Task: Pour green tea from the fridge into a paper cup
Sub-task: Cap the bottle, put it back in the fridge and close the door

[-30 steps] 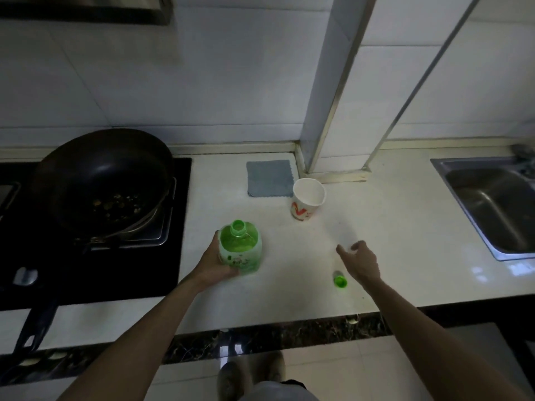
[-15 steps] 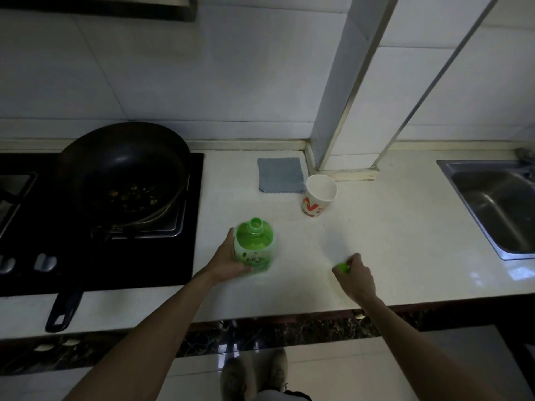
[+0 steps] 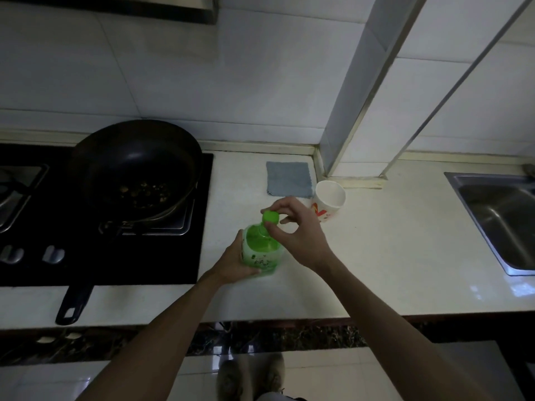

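Note:
A green tea bottle point(image 3: 260, 250) stands upright on the white counter point(image 3: 390, 256), near its front. My left hand point(image 3: 236, 260) grips the bottle's body from the left. My right hand point(image 3: 295, 230) pinches the green cap point(image 3: 270, 217) with thumb and fingers and holds it on top of the bottle's neck. A white paper cup point(image 3: 330, 199) with red print stands just behind and to the right of my right hand, beside the wall corner. I cannot see what is inside the cup.
A black pan point(image 3: 136, 172) with food bits sits on the dark hob point(image 3: 101, 256) at the left, its handle reaching the counter's front edge. A grey cloth point(image 3: 289, 179) lies behind the bottle. A steel sink point(image 3: 498, 221) is at the far right.
My right hand picked the green cap up from the counter and brought it left onto the bottle's neck. My left hand has kept its hold on the bottle.

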Available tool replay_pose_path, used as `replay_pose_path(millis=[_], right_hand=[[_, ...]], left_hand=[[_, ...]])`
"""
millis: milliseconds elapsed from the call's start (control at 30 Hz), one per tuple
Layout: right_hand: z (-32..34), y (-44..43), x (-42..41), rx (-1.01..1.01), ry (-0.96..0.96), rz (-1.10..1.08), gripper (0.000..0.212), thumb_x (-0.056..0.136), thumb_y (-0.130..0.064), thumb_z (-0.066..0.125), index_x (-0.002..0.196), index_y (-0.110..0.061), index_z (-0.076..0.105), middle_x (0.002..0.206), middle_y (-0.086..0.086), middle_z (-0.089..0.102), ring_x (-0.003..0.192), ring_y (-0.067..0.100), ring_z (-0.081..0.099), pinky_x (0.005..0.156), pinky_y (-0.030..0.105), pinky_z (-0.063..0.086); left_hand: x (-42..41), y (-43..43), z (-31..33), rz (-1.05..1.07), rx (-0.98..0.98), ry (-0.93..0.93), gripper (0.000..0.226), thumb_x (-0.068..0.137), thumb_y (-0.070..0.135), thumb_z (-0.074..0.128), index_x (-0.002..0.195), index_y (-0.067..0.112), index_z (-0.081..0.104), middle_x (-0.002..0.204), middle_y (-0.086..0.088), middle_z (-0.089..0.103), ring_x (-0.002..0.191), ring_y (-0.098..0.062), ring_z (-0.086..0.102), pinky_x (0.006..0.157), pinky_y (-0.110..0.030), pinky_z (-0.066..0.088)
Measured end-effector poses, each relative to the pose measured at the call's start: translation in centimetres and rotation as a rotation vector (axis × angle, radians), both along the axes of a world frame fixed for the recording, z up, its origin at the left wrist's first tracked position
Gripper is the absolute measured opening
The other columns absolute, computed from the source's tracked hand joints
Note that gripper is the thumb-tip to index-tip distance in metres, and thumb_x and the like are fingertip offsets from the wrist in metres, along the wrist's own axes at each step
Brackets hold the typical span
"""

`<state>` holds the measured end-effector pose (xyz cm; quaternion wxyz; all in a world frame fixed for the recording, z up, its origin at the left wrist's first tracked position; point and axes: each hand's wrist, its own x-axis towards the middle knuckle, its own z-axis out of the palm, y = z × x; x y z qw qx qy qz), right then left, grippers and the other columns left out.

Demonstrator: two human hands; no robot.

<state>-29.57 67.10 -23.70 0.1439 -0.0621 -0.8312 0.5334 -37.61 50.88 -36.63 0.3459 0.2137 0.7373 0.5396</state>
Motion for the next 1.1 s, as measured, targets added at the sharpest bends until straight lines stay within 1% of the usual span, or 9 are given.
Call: replay_pose_path(millis=[100, 233, 467, 567, 733, 833, 900, 967, 1100], right_hand=[[-0.3, -0.2, -0.2, 0.096, -0.027, 0.044, 0.026, 0.084, -0.012, 0.074, 0.108, -0.016, 0.068, 0.108, -0.011, 0.071, 0.102, 0.006, 0.064, 0.087, 0.030, 0.053], [-0.7, -0.1, -0.2, 0.145, -0.076, 0.056, 0.029, 0.084, -0.016, 0.074, 0.112, -0.020, 0.071, 0.111, -0.013, 0.070, 0.104, 0.000, 0.062, 0.087, 0.023, 0.051], [-0.4, 0.9, -1.0, 0.322, -0.125, 0.100, 0.026, 0.080, -0.021, 0.078, 0.103, -0.020, 0.066, 0.104, -0.007, 0.065, 0.093, 0.007, 0.057, 0.075, 0.022, 0.046], [0.9, 1.3, -1.7, 0.457, -0.136, 0.233, 0.026, 0.082, -0.018, 0.078, 0.105, -0.014, 0.068, 0.100, -0.001, 0.062, 0.084, 0.010, 0.055, 0.071, 0.019, 0.047], [2.8, 1.7, -2.8, 0.670, -0.246, 0.450, 0.029, 0.089, -0.012, 0.069, 0.117, -0.010, 0.065, 0.113, 0.005, 0.061, 0.098, 0.014, 0.056, 0.082, 0.016, 0.041], [3.5, 1.5, -3.1, 0.738, -0.289, 0.486, 0.029, 0.090, -0.015, 0.068, 0.119, -0.011, 0.064, 0.114, 0.005, 0.060, 0.098, 0.013, 0.052, 0.084, 0.019, 0.039], [3.7, 1.3, -3.0, 0.813, -0.290, 0.442, 0.029, 0.089, -0.027, 0.070, 0.112, -0.010, 0.063, 0.107, 0.006, 0.062, 0.096, 0.018, 0.054, 0.080, 0.029, 0.045], [3.6, 1.1, -2.9, 0.924, -0.269, 0.372, 0.035, 0.087, -0.043, 0.069, 0.096, -0.010, 0.061, 0.092, 0.007, 0.063, 0.086, 0.022, 0.055, 0.070, 0.034, 0.043], [3.2, 1.2, -3.0, 1.075, -0.380, 0.273, 0.061, 0.088, -0.069, 0.046, 0.065, -0.012, 0.047, 0.064, 0.004, 0.052, 0.065, 0.025, 0.055, 0.063, 0.038, 0.050]], left_hand=[[-0.1, 0.0, -0.1, -0.002, 0.001, -0.008, 0.090, 0.055, 0.021, 0.085, 0.126, 0.047, 0.035, 0.127, -0.005, 0.057, 0.117, -0.020, 0.059, 0.094, -0.051, 0.052], [-0.1, 0.1, -0.2, 0.003, 0.008, -0.025, 0.091, 0.053, 0.020, 0.084, 0.125, 0.045, 0.035, 0.128, -0.006, 0.056, 0.117, -0.019, 0.059, 0.093, -0.049, 0.053], [-0.1, 0.1, -0.4, 0.007, -0.012, -0.030, 0.089, 0.052, 0.021, 0.085, 0.123, 0.043, 0.036, 0.126, -0.008, 0.057, 0.116, -0.023, 0.059, 0.089, -0.055, 0.053], [-0.1, 0.1, -0.5, 0.012, -0.018, -0.023, 0.090, 0.050, 0.023, 0.086, 0.122, 0.044, 0.037, 0.125, -0.007, 0.056, 0.117, -0.025, 0.058, 0.090, -0.055, 0.052], [0.0, 0.2, -0.3, 0.030, -0.031, -0.023, 0.088, 0.048, 0.030, 0.085, 0.119, 0.044, 0.036, 0.123, -0.007, 0.057, 0.116, -0.024, 0.058, 0.091, -0.052, 0.052], [0.0, 0.3, -0.4, 0.032, -0.045, -0.023, 0.086, 0.047, 0.031, 0.085, 0.116, 0.046, 0.036, 0.121, -0.005, 0.057, 0.114, -0.022, 0.059, 0.091, -0.052, 0.053], [0.0, 0.3, -0.3, 0.038, -0.047, -0.031, 0.085, 0.047, 0.030, 0.085, 0.115, 0.046, 0.037, 0.120, -0.005, 0.058, 0.113, -0.022, 0.060, 0.090, -0.052, 0.053], [0.1, 0.2, -0.1, 0.041, -0.058, -0.038, 0.086, 0.046, 0.032, 0.085, 0.116, 0.042, 0.036, 0.119, -0.005, 0.058, 0.112, -0.022, 0.060, 0.089, -0.051, 0.054], [0.0, 0.2, 0.1, 0.035, -0.085, -0.026, 0.093, 0.045, 0.033, 0.084, 0.123, 0.028, 0.033, 0.120, -0.006, 0.056, 0.113, -0.024, 0.059, 0.089, -0.053, 0.053]])
